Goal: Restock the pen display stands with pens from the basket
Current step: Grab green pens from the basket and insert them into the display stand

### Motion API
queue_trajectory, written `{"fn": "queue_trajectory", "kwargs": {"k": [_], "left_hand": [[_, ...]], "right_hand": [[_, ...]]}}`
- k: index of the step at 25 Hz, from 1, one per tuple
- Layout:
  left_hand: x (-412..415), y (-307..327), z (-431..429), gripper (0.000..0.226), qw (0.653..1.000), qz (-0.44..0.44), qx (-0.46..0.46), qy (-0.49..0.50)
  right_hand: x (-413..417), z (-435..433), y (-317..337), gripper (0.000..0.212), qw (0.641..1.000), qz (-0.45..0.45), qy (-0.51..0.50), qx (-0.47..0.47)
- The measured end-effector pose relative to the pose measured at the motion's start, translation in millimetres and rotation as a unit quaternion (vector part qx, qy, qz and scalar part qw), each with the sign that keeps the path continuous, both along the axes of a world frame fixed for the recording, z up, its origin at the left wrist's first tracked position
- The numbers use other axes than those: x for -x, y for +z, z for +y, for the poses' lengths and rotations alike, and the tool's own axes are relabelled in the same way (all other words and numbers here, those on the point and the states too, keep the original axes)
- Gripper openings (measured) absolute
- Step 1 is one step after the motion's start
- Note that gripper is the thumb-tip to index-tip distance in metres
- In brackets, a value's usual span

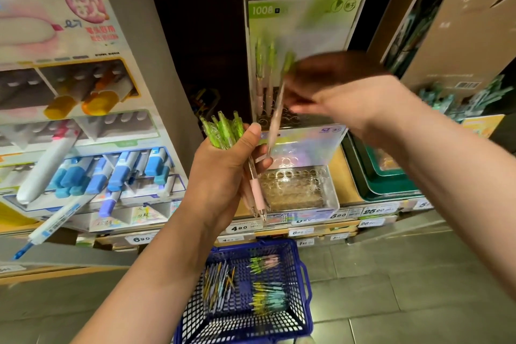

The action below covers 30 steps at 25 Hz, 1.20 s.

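green pens (223, 131) in both hands (220, 176) (335, 92) — basket (245, 325) below

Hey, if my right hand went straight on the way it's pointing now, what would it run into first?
Probably the clear pen stand with the green card, just beyond your right hand and its pen. Motion blur makes the depth uncertain.

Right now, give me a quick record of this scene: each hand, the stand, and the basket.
left hand: grips a pen bunch, green tops up
right hand: motion-blurred, holds a single pen over the stand
display stand: clear, front hole grid unfilled, two pens at the back
basket: blue, on the floor, more pens inside
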<state>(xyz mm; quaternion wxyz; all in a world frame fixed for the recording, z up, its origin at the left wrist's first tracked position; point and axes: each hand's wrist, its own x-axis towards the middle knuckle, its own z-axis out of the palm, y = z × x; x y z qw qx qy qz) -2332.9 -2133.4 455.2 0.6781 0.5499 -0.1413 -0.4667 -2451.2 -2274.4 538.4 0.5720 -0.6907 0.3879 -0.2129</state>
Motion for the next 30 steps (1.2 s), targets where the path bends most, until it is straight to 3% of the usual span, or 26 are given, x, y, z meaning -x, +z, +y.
{"fn": "queue_trajectory", "kwargs": {"k": [6,11,17,21,25,30], "left_hand": [[-3.3,-3.0,3.7,0.050,0.999,0.041,-0.001,-0.032],[-4.0,-2.6,3.5,0.031,0.998,0.057,-0.004,-0.033],[-5.6,-3.2,5.8,0.036,0.997,0.060,-0.002,-0.043],[-5.7,-2.6,7.5,0.043,0.997,0.065,0.002,-0.034],[-6.9,-1.2,9.5,0.030,0.998,0.052,0.000,-0.041],[-6.6,1.5,8.8,0.035,0.998,0.049,-0.013,-0.037]], "right_hand": [[0.8,-28.2,18.2,0.015,0.965,-0.027,-0.115,0.236],[-12.9,-29.4,9.5,0.021,0.953,0.012,-0.098,0.285],[-20.4,-28.7,6.1,0.017,0.933,0.035,-0.095,0.345],[-24.0,-27.0,-4.1,0.017,0.926,0.096,-0.063,0.359],[-26.9,-25.3,-10.0,0.017,0.920,0.132,-0.045,0.366],[-23.1,-28.2,-16.8,0.017,0.912,0.189,-0.028,0.363]]}}
